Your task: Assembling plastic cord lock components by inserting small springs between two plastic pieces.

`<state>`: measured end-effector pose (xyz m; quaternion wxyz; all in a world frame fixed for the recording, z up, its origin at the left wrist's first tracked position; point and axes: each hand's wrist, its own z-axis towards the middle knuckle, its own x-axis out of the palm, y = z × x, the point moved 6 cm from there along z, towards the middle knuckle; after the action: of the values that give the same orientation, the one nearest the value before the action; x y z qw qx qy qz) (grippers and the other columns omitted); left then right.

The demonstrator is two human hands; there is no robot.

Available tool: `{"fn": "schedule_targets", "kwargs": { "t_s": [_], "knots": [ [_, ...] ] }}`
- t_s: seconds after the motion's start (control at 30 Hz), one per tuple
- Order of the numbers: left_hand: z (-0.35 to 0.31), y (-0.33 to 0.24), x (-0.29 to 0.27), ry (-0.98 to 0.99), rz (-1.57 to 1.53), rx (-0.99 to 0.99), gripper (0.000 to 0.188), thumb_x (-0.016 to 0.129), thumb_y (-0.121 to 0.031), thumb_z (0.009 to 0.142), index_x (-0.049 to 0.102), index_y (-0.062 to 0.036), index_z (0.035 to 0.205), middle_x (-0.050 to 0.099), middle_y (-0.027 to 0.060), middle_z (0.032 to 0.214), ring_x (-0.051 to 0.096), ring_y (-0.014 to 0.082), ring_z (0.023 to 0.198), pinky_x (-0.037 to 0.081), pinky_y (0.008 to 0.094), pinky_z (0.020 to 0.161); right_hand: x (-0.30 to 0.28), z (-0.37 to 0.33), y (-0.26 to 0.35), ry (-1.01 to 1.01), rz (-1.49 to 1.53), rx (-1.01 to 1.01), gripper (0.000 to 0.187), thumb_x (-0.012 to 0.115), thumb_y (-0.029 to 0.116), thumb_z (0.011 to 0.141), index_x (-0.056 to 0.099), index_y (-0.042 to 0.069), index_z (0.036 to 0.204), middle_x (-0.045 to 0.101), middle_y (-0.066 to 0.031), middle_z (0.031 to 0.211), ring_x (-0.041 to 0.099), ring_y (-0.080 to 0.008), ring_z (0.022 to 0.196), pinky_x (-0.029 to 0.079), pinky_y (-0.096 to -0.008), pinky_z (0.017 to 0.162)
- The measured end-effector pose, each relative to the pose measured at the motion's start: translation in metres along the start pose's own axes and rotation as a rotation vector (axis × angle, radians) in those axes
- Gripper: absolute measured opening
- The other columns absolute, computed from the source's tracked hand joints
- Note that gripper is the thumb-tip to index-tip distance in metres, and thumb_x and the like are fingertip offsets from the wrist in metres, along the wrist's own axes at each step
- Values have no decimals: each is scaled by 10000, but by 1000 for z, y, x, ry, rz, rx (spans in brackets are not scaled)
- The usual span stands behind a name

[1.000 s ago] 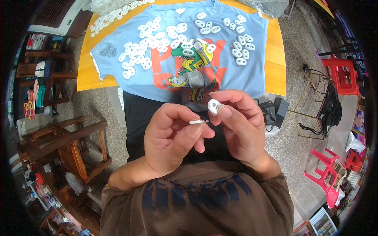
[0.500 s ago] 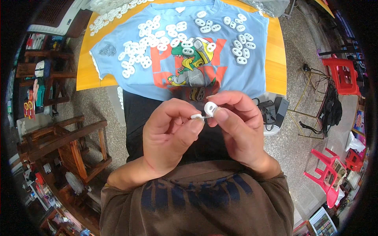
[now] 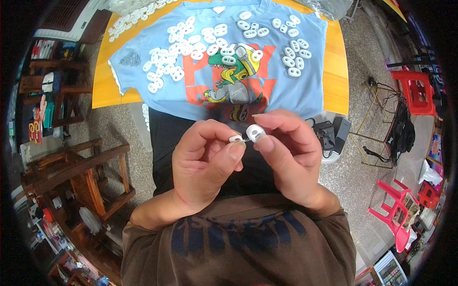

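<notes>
1. Measuring everything off the blue tee point(image 3: 296, 95), spread over a yellow tabletop point(image 3: 336, 78), with a cartoon dino point(image 3: 231, 74) printed on the front.
2. Got the left hand point(image 3: 202, 159) just off the middle of the tee's near edge. With its grip squeezed down to a thumb-and-forefinger pinch on a small white bit point(image 3: 235, 139).
3. Sticking out rightward from that bit: a thin spring point(image 3: 247, 139), also just off the tee's near edge. Reaching over to the shell in the other hand; can't tell if seated inside or only touching.
4. Got the right hand point(image 3: 296, 155) off the same edge of the tee, a bit further right. With its grip closed to a narrow pinch on the white shell point(image 3: 253, 128), hole showing. Can't tell exactly which fingers back up the thumb.
5. Scattered across the tee: loads of white ovals point(image 3: 194, 39), bunched thickest left of the middle, in smaller batches toward the right.
6. At the tee's left end: a little grey heap point(image 3: 130, 59). Too small to make out piece by piece.
7. Past the tee's far left edge: more white pieces point(image 3: 138, 18). Past the far right corner: a clear bag point(image 3: 329, 7).
8. Well off right of the tee: a red stool point(image 3: 420, 93).
</notes>
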<state>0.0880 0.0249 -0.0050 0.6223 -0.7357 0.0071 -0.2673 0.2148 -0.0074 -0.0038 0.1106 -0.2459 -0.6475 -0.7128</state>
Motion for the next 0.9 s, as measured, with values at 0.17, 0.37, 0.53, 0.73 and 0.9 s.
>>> {"fn": "schedule_targets", "kwargs": {
  "t_s": [0.17, 0.37, 0.53, 0.73, 0.9],
  "knots": [
    [-1, 0, 0, 9, -30, -15, 137, 593, -14, 826, 513, -20, 937, 559, 37, 823, 509, 45, 619, 426, 174, 549, 2, 2, 16, 93, -461, -348, 238, 592, -40, 782, 582, -29, 1019, 581, -84, 835, 549, -147, 716, 432, -246, 654],
    [-3, 1, 2, 79, -63, -53, 158, 571, -24, 847, 514, -1, 992, 588, 72, 876, 547, 72, 658, 457, 190, 600, 5, 1, 17, 116, -450, -365, 231, 583, -47, 786, 582, -30, 1016, 575, -92, 850, 559, -144, 704, 436, -245, 627],
    [-3, 1, 5, 132, -97, -74, 240, 544, -9, 858, 484, 15, 1089, 595, 114, 932, 569, 111, 706, 482, 218, 633, 2, 2, 11, 120, -217, -195, 200, 537, -62, 828, 566, -50, 1026, 553, -96, 915, 551, -106, 715, 439, -215, 631],
    [-2, 0, 6, 131, -65, -49, 276, 534, 2, 860, 461, 18, 1126, 594, 123, 964, 580, 128, 744, 499, 233, 635, 0, 3, 11, 112, -315, -239, 223, 572, -48, 801, 587, -31, 1023, 571, -85, 875, 551, -138, 701, 428, -241, 633],
    [-4, 0, 7, 141, -9, -28, 322, 530, 0, 866, 449, 18, 1177, 592, 126, 1002, 582, 127, 782, 507, 232, 650, -1, 5, 17, 167, -427, -302, 231, 593, -31, 781, 604, -15, 1011, 584, -77, 821, 551, -163, 689, 421, -254, 624]
  ]
}}
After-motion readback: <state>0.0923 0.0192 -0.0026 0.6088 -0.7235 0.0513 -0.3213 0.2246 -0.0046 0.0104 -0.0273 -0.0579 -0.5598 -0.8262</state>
